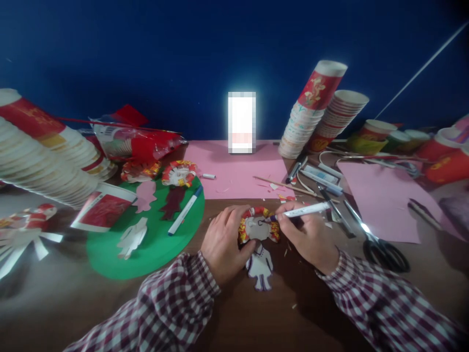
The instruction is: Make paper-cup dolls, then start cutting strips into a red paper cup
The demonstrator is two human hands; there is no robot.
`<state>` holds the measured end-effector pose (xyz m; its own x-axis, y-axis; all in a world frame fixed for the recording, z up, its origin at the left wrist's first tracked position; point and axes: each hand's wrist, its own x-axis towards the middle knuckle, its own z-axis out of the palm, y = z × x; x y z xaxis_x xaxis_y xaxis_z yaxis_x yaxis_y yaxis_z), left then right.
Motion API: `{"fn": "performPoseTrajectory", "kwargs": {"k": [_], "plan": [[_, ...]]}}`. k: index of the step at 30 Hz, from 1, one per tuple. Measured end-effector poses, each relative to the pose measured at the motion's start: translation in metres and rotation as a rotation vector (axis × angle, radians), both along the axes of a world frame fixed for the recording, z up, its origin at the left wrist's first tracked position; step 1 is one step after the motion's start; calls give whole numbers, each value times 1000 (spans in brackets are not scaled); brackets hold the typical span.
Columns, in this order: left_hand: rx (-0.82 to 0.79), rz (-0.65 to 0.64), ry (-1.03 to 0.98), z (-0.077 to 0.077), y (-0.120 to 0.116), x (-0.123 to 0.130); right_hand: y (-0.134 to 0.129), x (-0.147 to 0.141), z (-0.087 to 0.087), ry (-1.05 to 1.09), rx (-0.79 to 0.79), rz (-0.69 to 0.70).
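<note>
My right hand [311, 240] pinches a white marker [309, 210], its dark tip at a cut-paper doll head [258, 231]. Red and yellow patterned pieces curl around the head like hair, and a dark curved line shows on its pale face. My left hand [224, 239] grips the head's left edge, fingers over the top and thumb below. Under it lies a white paper doll body [259, 268] outlined in purple; whether the two are joined I cannot tell.
On the left, a green paper disc [146, 261] carries doll cut-outs and another marker [185, 210]. Black-handled scissors [386, 254] lie right of my right hand. Behind are pink sheets [238, 188], paper cup stacks [313, 107] and a blurred bright rectangle [242, 122].
</note>
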<state>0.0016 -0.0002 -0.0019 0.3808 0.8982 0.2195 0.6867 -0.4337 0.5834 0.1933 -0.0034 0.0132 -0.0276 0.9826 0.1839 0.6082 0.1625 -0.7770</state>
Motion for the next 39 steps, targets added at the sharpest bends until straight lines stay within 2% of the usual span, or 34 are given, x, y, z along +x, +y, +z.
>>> {"fn": "performPoseTrajectory", "kwargs": {"k": [18,39], "plan": [[-15,3,23,1,0,0,-1,-1,3,33,-25,24],[-3,2,-10,0,-1,0,-3,0,3,25,-18,-9]]}}
